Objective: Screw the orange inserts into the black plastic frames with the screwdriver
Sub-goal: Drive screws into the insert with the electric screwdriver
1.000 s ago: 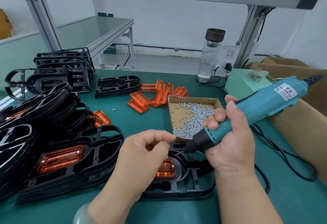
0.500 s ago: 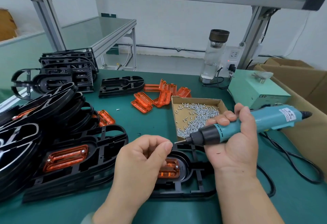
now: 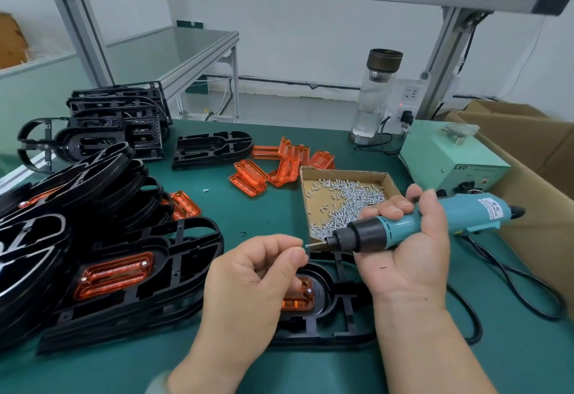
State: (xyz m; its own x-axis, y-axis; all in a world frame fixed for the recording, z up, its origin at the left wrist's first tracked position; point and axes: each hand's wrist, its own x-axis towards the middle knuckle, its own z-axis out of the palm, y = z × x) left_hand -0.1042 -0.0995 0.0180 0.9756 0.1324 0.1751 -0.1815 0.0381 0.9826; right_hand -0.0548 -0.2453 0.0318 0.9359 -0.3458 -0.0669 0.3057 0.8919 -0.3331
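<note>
My right hand grips a teal electric screwdriver, held nearly level with its bit pointing left. A small screw sits at the bit tip, right by the pinched fingertips of my left hand; whether the fingers hold anything I cannot tell. Below both hands lies a black plastic frame with an orange insert seated in it, one screw showing at its right corner. Most of the insert is hidden by my left hand.
A cardboard tray of screws sits behind the hands. Loose orange inserts lie further back. Stacked black frames, one with a fitted insert, fill the left. A green power box, glass bottle, cardboard boxes and the tool's cable stand right.
The screwdriver has swung from a steep downward tilt at the frame up to nearly level. Its bit tip now meets my left fingertips above the frame.
</note>
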